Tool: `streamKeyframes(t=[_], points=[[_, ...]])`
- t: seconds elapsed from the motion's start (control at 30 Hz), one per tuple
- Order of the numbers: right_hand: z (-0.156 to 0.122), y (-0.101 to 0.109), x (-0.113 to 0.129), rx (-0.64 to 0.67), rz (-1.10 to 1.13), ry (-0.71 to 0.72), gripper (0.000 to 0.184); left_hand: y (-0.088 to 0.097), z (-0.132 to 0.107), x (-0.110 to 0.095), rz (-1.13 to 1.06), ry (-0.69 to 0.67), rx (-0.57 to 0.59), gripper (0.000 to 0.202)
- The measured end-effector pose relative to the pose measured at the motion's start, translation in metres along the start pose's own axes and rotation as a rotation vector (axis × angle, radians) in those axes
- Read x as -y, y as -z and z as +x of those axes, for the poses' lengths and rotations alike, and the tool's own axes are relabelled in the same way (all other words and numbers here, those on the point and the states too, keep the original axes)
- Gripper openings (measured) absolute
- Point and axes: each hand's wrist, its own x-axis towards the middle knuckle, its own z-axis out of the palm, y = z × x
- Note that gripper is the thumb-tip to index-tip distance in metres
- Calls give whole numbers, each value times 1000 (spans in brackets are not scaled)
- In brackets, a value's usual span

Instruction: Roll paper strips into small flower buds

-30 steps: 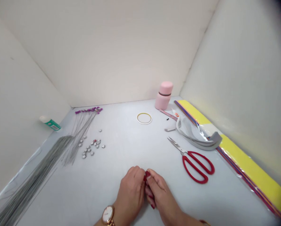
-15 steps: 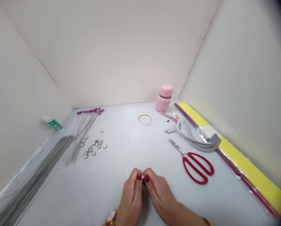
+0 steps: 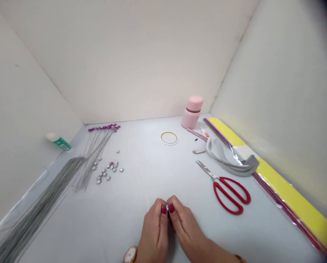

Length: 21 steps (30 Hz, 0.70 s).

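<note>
At the near middle of the table, my left hand (image 3: 156, 226) and my right hand (image 3: 183, 223) meet fingertip to fingertip. Both are closed, thumbs and forefingers pinching a tiny silver piece (image 3: 167, 207) between them. Most of it is covered by the fingers; it resembles the small silver stars (image 3: 108, 171) scattered to the left, though its full shape is hidden. Red-handled scissors (image 3: 226, 190) lie to the right of my right hand, their blades slightly parted.
Thin grey wires (image 3: 42, 204) lie along the left, some with purple tips (image 3: 104, 128). A green-and-white tube (image 3: 59, 141) rests by the left wall. Farther back are a tape roll (image 3: 169, 143) and a pink bottle (image 3: 192, 112). Grey strips (image 3: 229, 168) and yellow sheets (image 3: 284, 193) lie right.
Both hands keep pinching the small silver piece, with the left thumb slightly closer to the right one. The whole view has shifted a little.
</note>
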Motion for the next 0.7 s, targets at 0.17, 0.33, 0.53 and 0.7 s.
streamKeyframes(t=[0.17,0.33,0.53,0.7], points=[[-1,-3,-4,-4,9,8,27,2,0,0,126,-37,45,28],[1,-6,-10,-54,-13,23,24,2,1,-2,180,-52,19,26],[4,-3,-7,-51,31,-11,29,6,5,-6,23,28,64,27],[2,-1,-7,-22,32,4,31,9,7,-5,-6,24,64,29]])
